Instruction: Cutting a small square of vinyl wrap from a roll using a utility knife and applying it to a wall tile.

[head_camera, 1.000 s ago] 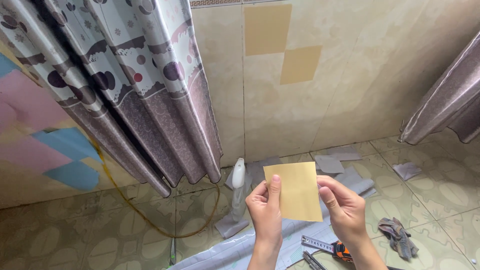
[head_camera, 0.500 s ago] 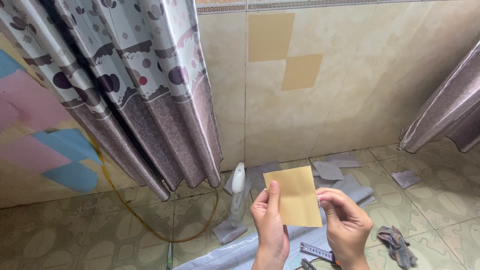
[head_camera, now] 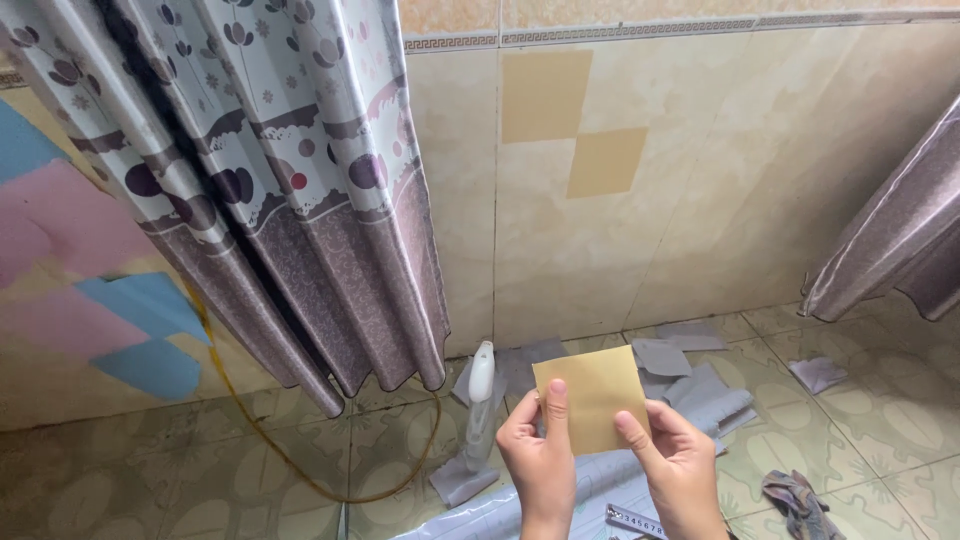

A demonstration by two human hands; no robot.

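Both hands — left hand, right hand — have fingers clamped on the lower corners of a tan square sheet, held upright just right of the white spray bottle — looks thin, light, floppy, best gripped at edges.

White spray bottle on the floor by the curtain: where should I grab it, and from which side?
Probably the slim neck just under the spray bottle's head, coming from above. It stands upright and narrow; the curtain hangs to its left, paper scraps lie right.
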